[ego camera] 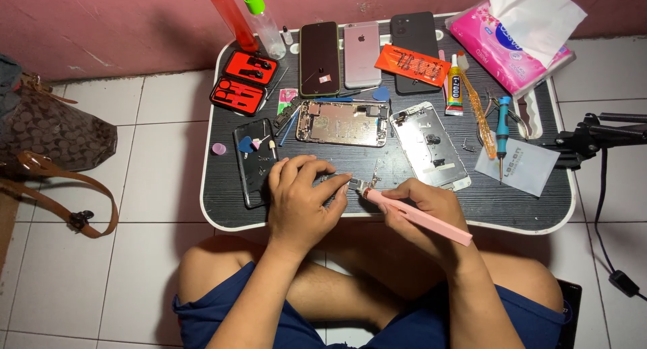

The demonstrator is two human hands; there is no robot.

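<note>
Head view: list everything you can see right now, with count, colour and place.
lap table: 1, black, white rim, on tiled floor
small metal part: 1, silver, front edge, between hands
pink tool: 1, pink, in right hand
opened phone housings: 2, silver, table centre
phones: 3, black and pink, back row
phone screen: 1, black, left
bottles: 2, red and clear, back left
tool cases: 2, red, left
tissue pack: 1, pink, back right
handbag: 1, brown, floor left
left hand: steadying part
right hand: gripping tool

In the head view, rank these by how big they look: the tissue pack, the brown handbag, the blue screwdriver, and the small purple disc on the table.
1. Brown handbag, cut off by the frame edge
2. Tissue pack
3. Blue screwdriver
4. Purple disc
</note>
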